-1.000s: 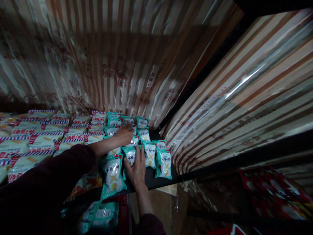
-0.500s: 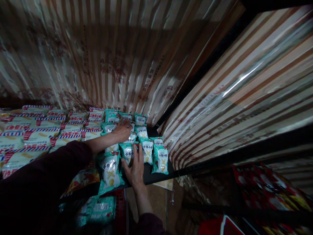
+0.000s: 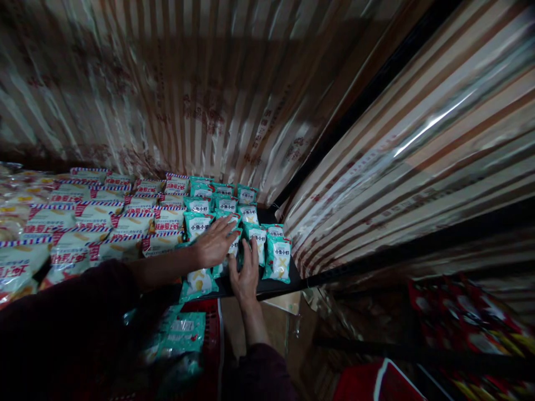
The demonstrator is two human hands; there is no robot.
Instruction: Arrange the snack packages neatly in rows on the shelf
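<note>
Small teal-and-white snack bags (image 3: 279, 260) stand in rows at the right end of a black shelf (image 3: 267, 287). My left hand (image 3: 217, 242) lies over the middle of these rows, palm down with fingers stretched out and nothing gripped. Just to its right is my right hand (image 3: 246, 273), its fingers extended upward along the side of a teal snack bag (image 3: 234, 245). That bag is partly hidden by both hands. Below my left wrist, a front snack bag (image 3: 198, 283) leans at the shelf's edge.
White snack bags with red lettering (image 3: 134, 220) fill the shelf to the left. A red crate (image 3: 214, 320) below holds more teal bags (image 3: 184, 334). Striped plastic sheeting (image 3: 234, 100) covers the back and right side. Red packets (image 3: 468, 317) sit at lower right.
My left hand has drawn back from the rear bags toward the front, closer to my right hand. My right hand has shifted slightly right. The view has moved a little.
</note>
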